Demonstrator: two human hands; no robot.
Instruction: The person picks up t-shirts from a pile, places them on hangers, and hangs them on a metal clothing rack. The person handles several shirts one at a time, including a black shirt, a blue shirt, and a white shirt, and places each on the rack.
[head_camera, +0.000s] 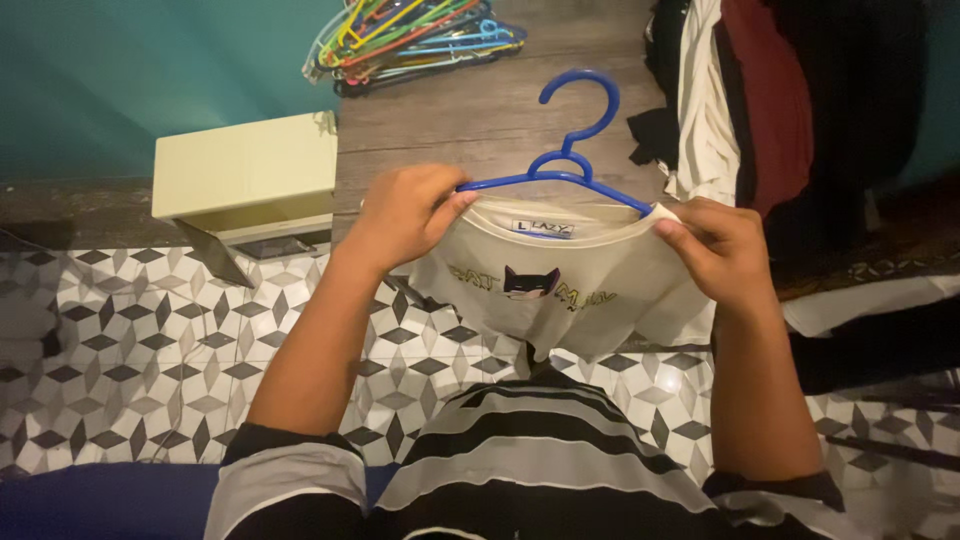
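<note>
Above the patterned tile floor (120, 340), two hands hold up one cream T-shirt (560, 290) on one blue hanger (580, 140). The left hand (405, 215) pinches the shirt's shoulder against the hanger's arm; the right hand (720, 250) pinches the opposite shoulder the same way. One pale yellow box (245, 175) stands to the left. One heap of coloured hangers (410, 40) lies farther off on the wooden surface (470, 110), too tangled to count, and a pile of clothes (760, 90) sits to the right.
</note>
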